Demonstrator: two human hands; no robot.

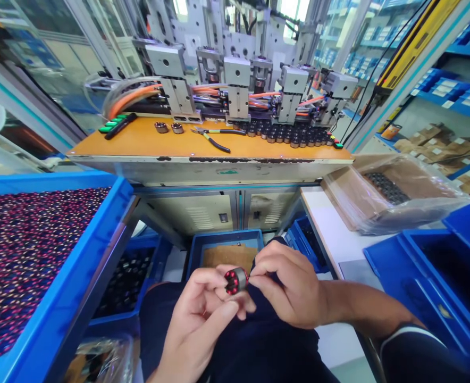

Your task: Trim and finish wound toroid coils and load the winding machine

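Observation:
Over my lap, my left hand (205, 314) holds a small motor stator (237, 280), a steel ring with red-and-black windings showing at its left end. Its fingers and thumb are curled round the ring, which lies on its side. My right hand (286, 279) is closed in a pinch, thumb and forefinger meeting at the stator's right end. A bit of red shows at those fingertips, too small to tell whether it is a wire. Beneath the hands stands a blue bin (227, 234) with a brown cardboard-like bottom.
An orange-topped machine bench (139, 146) holds yellow-and-black pliers (213, 139), two loose rings (169, 127) and rows of dark cylinders (294, 135). A blue tray (119, 186) of red-wound parts stands left. A plastic-lined carton (354, 197) and blue bins (408, 260) are right.

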